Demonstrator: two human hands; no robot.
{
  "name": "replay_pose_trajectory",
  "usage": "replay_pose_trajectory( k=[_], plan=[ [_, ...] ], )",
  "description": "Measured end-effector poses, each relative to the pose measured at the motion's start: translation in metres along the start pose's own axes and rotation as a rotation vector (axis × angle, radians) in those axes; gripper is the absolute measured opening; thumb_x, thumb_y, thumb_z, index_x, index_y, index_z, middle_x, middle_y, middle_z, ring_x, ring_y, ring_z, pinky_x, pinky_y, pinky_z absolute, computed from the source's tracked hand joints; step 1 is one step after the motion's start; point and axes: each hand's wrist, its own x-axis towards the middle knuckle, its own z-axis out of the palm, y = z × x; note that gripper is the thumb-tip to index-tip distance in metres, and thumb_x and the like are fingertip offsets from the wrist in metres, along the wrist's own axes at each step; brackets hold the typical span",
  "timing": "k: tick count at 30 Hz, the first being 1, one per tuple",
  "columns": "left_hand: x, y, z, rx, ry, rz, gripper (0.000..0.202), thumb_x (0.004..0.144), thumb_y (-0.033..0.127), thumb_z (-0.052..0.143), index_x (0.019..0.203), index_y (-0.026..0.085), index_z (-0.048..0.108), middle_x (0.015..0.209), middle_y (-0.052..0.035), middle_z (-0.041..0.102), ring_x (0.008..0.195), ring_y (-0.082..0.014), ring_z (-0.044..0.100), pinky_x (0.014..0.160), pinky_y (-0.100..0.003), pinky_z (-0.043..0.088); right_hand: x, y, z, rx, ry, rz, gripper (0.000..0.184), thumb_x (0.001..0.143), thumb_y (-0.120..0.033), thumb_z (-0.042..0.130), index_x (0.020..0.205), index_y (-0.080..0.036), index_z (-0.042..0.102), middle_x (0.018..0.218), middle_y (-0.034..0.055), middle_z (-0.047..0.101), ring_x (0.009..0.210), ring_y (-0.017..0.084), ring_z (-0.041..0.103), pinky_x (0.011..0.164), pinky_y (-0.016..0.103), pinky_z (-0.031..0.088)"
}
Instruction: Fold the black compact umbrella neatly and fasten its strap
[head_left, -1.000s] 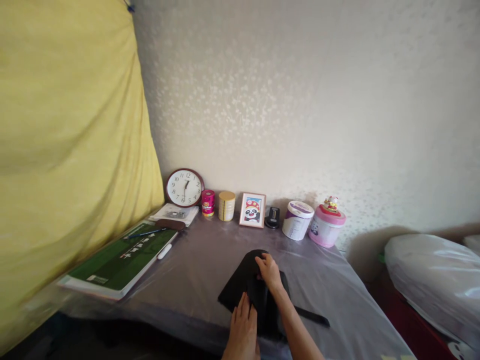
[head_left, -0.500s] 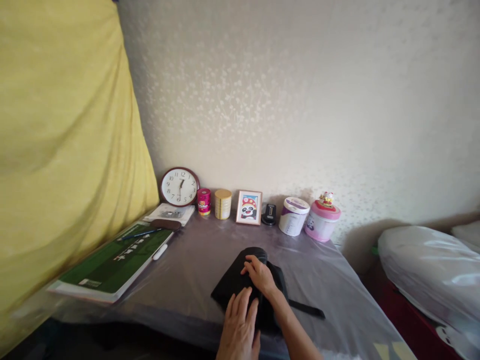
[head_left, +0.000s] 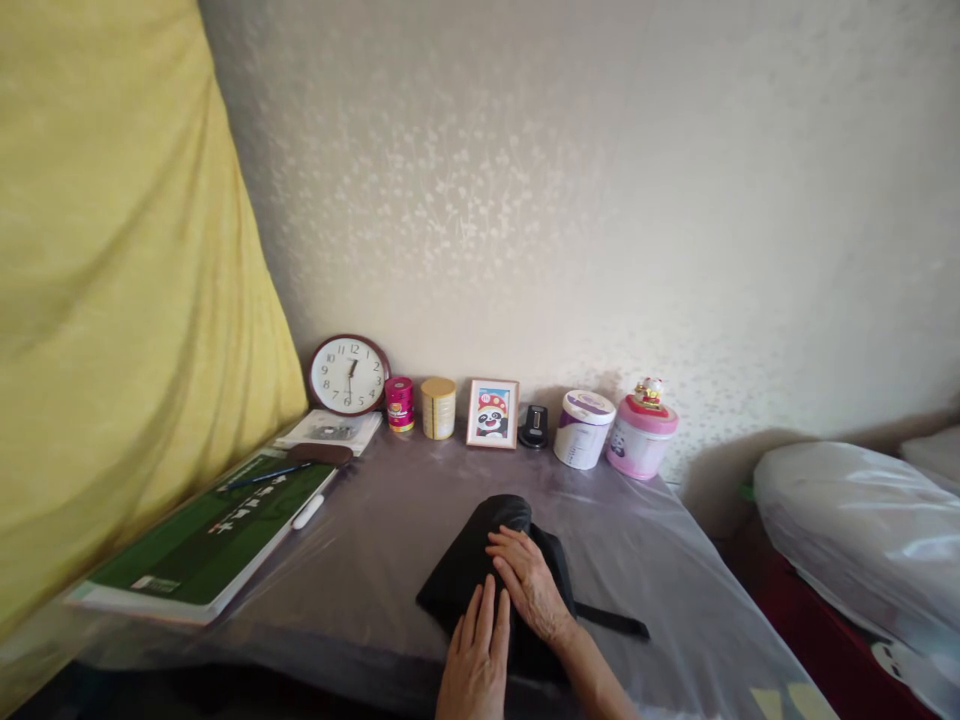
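A black folded cloth item [head_left: 469, 565] with a thin black strap [head_left: 611, 622] lies on the plastic-covered table [head_left: 375, 540] near its front edge. My left hand [head_left: 476, 655] lies flat on its near part, fingers stretched out and together. My right hand [head_left: 529, 582] rests palm down on the middle of the cloth, fingers extended toward the left, just beyond my left hand.
Along the wall stand a round clock [head_left: 347, 374], a red tin [head_left: 399, 403], a gold tin [head_left: 438, 407], a panda picture frame [head_left: 492, 413], a small black device [head_left: 534, 425], a white tub [head_left: 583, 428] and a pink tub [head_left: 640, 440]. A green book [head_left: 210, 525] with a pen lies left. Yellow curtain [head_left: 112, 300] left, plastic-wrapped bundle [head_left: 862, 530] right.
My right hand has slid back across the black cloth toward me and flattened. My left hand stays on its near part. The view has shifted slightly to the left.
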Motion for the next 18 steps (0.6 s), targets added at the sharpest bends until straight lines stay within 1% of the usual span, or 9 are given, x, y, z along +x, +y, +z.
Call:
replay_pose_trajectory(
  k=[3,6,8,10,12,14,16,18],
  plan=[
    [0.001,0.000,-0.002,0.016,0.015,-0.030,0.081,0.069,-0.002,0.036,0.138,0.023,0.002,0.146,-0.0124,0.017,0.132,-0.0254,0.023,0.102,-0.040,0.035,0.019,0.025,0.006,-0.065,0.000,0.056,0.029,0.090,-0.026,0.039,0.107,-0.023,0.063,0.116,0.0060,0.062,0.120,0.021,0.046,0.103,0.048,0.031],
    [0.002,0.001,-0.008,0.010,-0.041,-0.064,0.081,0.069,-0.004,0.034,0.138,0.024,0.002,0.146,-0.0124,0.018,0.132,-0.0258,0.023,0.102,-0.041,0.035,0.041,0.045,0.008,-0.098,-0.016,0.130,0.031,0.091,-0.025,0.036,0.106,-0.021,0.063,0.116,0.0050,0.062,0.120,0.019,0.045,0.103,0.042,0.032],
    [0.003,0.003,-0.012,0.005,-0.078,-0.092,0.080,0.068,-0.004,0.034,0.138,0.023,0.004,0.146,-0.0122,0.017,0.132,-0.0272,0.024,0.102,-0.042,0.035,0.053,0.053,0.007,-0.137,-0.013,0.231,0.031,0.090,-0.024,0.036,0.107,-0.020,0.062,0.117,0.0049,0.062,0.117,0.017,0.048,0.101,0.037,0.034],
    [0.004,0.005,-0.015,0.008,-0.081,-0.124,0.078,0.069,-0.003,0.032,0.137,0.023,0.006,0.146,-0.0107,0.018,0.131,-0.0279,0.027,0.101,-0.044,0.036,0.057,0.053,0.003,-0.183,0.032,0.342,0.031,0.089,-0.022,0.036,0.107,-0.018,0.061,0.116,0.0075,0.062,0.113,0.018,0.052,0.100,0.037,0.035],
    [0.005,0.006,-0.018,0.021,-0.071,-0.161,0.075,0.070,-0.004,0.028,0.136,0.025,0.009,0.145,-0.0083,0.021,0.128,-0.0283,0.032,0.098,-0.047,0.039,0.054,0.047,-0.002,-0.210,0.122,0.383,0.031,0.088,-0.021,0.036,0.107,-0.016,0.060,0.115,0.0103,0.062,0.110,0.020,0.053,0.098,0.040,0.036],
    [0.006,0.008,-0.023,0.035,-0.081,-0.187,0.074,0.070,-0.005,0.024,0.136,0.027,0.011,0.144,-0.0064,0.023,0.126,-0.0297,0.036,0.094,-0.051,0.040,0.041,0.037,-0.006,-0.198,0.189,0.333,0.031,0.087,-0.020,0.036,0.105,-0.016,0.061,0.111,0.0103,0.063,0.107,0.020,0.054,0.097,0.039,0.037],
    [0.007,0.009,-0.030,0.056,-0.106,-0.205,0.074,0.069,-0.004,0.025,0.135,0.028,0.012,0.145,-0.0052,0.023,0.123,-0.0323,0.040,0.092,-0.055,0.040,0.024,0.026,-0.009,-0.142,0.153,0.267,0.030,0.086,-0.020,0.036,0.100,-0.018,0.062,0.108,0.0089,0.064,0.104,0.020,0.056,0.098,0.038,0.037],
    [0.008,0.010,-0.039,0.080,-0.141,-0.213,0.075,0.070,-0.002,0.030,0.136,0.029,0.012,0.145,-0.0049,0.021,0.117,-0.0348,0.045,0.089,-0.058,0.041,0.007,0.020,-0.011,-0.097,0.115,0.273,0.029,0.084,-0.019,0.039,0.102,-0.019,0.063,0.113,0.0085,0.062,0.107,0.021,0.055,0.099,0.039,0.036]
  ],
)
